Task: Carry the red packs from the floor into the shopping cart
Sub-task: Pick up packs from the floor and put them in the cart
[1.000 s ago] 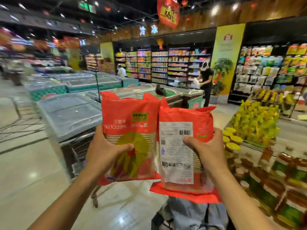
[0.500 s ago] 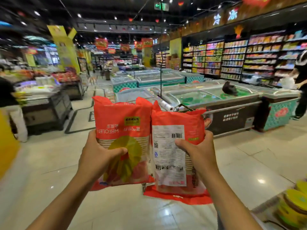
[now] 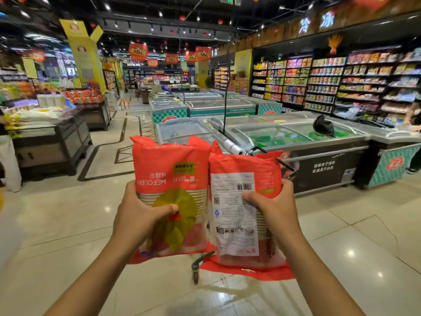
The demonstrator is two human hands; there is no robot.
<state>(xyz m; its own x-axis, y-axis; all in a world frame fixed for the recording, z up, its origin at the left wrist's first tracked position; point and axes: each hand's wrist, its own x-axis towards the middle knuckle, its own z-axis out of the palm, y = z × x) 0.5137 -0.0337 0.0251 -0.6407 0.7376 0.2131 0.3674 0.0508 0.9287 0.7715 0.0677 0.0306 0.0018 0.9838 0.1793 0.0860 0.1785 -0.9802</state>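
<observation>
I hold two red packs upright and side by side at chest height. My left hand [image 3: 141, 215] grips the left red pack [image 3: 170, 169], whose printed front with a yellow-green circle faces me upside down. My right hand [image 3: 273, 210] grips the right red pack [image 3: 245, 165], its white label with a barcode facing me. The shopping cart is almost wholly hidden behind the packs; only a wheel and lower frame [image 3: 196, 269] show below them and a bit of the dark handle [image 3: 287, 167] shows at the right.
Chest freezers [image 3: 307, 144] stand just beyond the packs, with more rows behind. A dark produce stand [image 3: 50, 142] is at the left and stocked shelves [image 3: 341, 83] line the right wall. A person [image 3: 415, 124] stands at the far right. Shiny tiled floor [image 3: 68, 213] lies around me.
My view has swung left, from the yellow goods display and shelves toward the freezer aisle. Both hands keep the same hold on the packs, and the cart's wheel now shows beneath them.
</observation>
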